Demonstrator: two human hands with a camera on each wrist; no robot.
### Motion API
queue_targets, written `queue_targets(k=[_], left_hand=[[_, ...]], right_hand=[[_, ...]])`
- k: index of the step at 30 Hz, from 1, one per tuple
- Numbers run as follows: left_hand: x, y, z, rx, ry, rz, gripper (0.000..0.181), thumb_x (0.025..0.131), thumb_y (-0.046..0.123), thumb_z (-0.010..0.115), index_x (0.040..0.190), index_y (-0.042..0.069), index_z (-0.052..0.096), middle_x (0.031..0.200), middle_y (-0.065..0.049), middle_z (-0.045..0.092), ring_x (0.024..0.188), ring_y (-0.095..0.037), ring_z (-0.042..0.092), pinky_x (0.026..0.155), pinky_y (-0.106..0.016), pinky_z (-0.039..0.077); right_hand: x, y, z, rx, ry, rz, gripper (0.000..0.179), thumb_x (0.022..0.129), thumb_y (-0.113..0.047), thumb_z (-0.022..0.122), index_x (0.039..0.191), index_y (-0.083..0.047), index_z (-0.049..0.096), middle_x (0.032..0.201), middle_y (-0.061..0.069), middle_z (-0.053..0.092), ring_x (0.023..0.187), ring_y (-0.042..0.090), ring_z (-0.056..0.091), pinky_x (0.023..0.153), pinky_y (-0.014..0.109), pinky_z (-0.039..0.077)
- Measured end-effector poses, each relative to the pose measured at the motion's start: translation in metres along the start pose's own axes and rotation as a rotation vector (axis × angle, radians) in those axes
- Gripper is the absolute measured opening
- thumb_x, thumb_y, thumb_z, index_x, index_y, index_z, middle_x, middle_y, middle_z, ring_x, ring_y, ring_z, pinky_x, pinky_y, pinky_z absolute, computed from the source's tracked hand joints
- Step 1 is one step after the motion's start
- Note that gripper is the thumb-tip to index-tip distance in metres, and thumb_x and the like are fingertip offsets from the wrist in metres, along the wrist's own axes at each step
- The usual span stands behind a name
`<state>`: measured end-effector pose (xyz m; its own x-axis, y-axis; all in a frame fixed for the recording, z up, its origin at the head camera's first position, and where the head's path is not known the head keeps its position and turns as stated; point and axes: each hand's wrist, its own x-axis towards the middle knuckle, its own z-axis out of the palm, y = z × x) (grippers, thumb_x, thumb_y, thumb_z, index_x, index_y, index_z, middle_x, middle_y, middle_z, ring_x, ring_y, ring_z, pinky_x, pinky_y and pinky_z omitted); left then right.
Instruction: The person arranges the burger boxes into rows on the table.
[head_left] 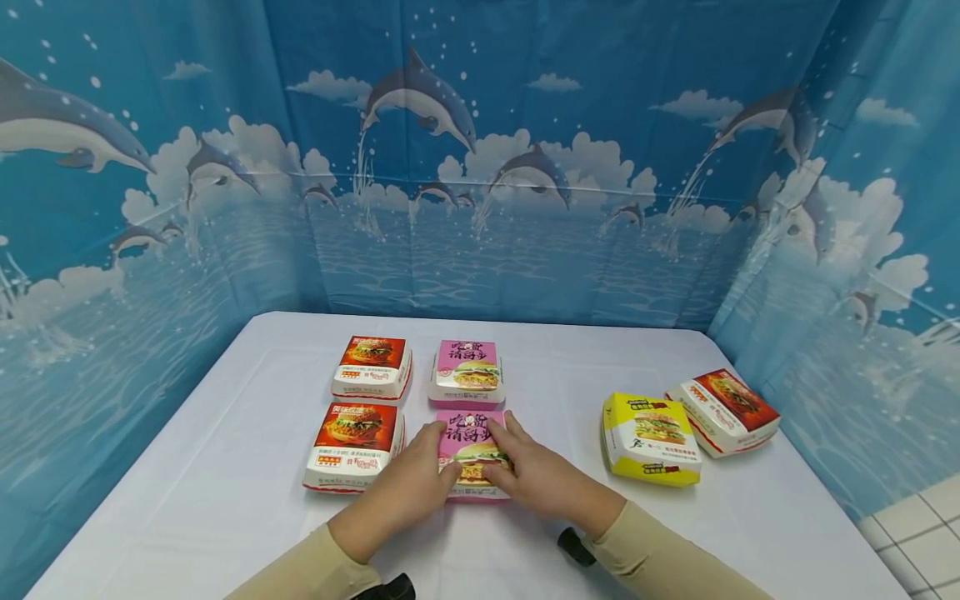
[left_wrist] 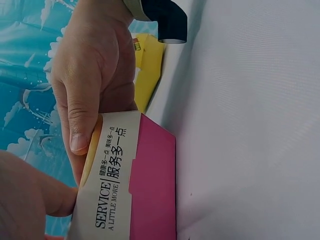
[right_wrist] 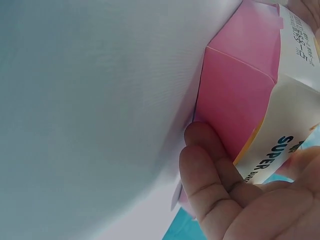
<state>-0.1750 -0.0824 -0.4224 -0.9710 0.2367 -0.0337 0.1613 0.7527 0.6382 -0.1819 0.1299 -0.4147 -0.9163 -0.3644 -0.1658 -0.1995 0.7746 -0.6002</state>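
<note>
A pink and white burger box (head_left: 471,454) lies near the table's front, in the middle. My left hand (head_left: 412,479) holds its left side, with the thumb on the lid. On the opposite side my right hand (head_left: 547,479) grips it, thumb also on top. In the right wrist view, right-hand fingers (right_wrist: 210,187) lie along the box's pink lower wall (right_wrist: 235,95). The left wrist view shows the box's front with printed text. A matching pink box (head_left: 467,371) sits directly behind.
Two red and white burger boxes (head_left: 356,442) (head_left: 372,367) form a column to the left. At the right, a yellow burger box (head_left: 651,439) stands beside a tilted red and white one (head_left: 726,412). A dolphin-print curtain (head_left: 480,250) surrounds the white table (head_left: 187,500).
</note>
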Motion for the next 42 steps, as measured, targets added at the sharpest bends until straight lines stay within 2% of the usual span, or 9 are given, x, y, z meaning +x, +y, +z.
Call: queue_targets(k=[12, 19, 25, 32, 42], left_hand=[[0.0008, 0.0008, -0.0018, -0.027, -0.003, -0.005, 0.068, 0.102, 0.026, 0.064, 0.155, -0.006, 0.037, 0.161, -0.027, 0.043, 0.152, -0.042, 0.042, 0.124, -0.06, 0.035], [-0.0001, 0.0023, -0.0022, -0.038, 0.002, -0.011, 0.069, 0.102, 0.027, 0.063, 0.157, -0.006, 0.036, 0.165, -0.029, 0.037, 0.154, -0.043, 0.038, 0.125, -0.06, 0.032], [-0.0015, 0.0026, -0.0028, -0.044, 0.025, 0.01, 0.07, 0.101, 0.028, 0.066, 0.155, -0.007, 0.038, 0.16, -0.028, 0.044, 0.149, -0.043, 0.045, 0.123, -0.06, 0.037], [-0.0022, 0.0041, -0.0029, -0.052, 0.028, -0.015, 0.072, 0.101, 0.032, 0.065, 0.157, -0.005, 0.037, 0.166, -0.031, 0.034, 0.154, -0.047, 0.036, 0.125, -0.062, 0.031], [-0.0042, 0.0049, -0.0037, -0.053, 0.036, -0.006, 0.076, 0.1, 0.032, 0.066, 0.159, -0.004, 0.034, 0.168, -0.033, 0.027, 0.157, -0.049, 0.028, 0.126, -0.064, 0.028]], right_hand=[[0.0, -0.002, -0.0003, -0.023, 0.031, -0.017, 0.078, 0.102, -0.049, 0.066, 0.166, -0.016, 0.035, 0.173, 0.02, 0.025, 0.158, 0.039, 0.034, 0.122, 0.058, 0.039], [0.0, -0.0024, -0.0011, -0.003, 0.034, 0.003, 0.08, 0.1, -0.051, 0.068, 0.165, -0.018, 0.037, 0.173, 0.017, 0.028, 0.158, 0.038, 0.033, 0.122, 0.059, 0.038], [-0.0003, -0.0019, -0.0012, 0.02, 0.035, 0.005, 0.08, 0.1, -0.051, 0.068, 0.165, -0.019, 0.036, 0.173, 0.017, 0.027, 0.159, 0.038, 0.032, 0.123, 0.06, 0.036], [-0.0014, -0.0016, -0.0027, 0.01, 0.04, -0.005, 0.078, 0.101, -0.05, 0.066, 0.165, -0.018, 0.036, 0.173, 0.019, 0.028, 0.158, 0.04, 0.033, 0.124, 0.06, 0.035], [-0.0028, -0.0041, -0.0056, 0.011, 0.032, -0.003, 0.077, 0.101, -0.05, 0.067, 0.165, -0.02, 0.037, 0.173, 0.017, 0.028, 0.157, 0.04, 0.034, 0.123, 0.061, 0.036]])
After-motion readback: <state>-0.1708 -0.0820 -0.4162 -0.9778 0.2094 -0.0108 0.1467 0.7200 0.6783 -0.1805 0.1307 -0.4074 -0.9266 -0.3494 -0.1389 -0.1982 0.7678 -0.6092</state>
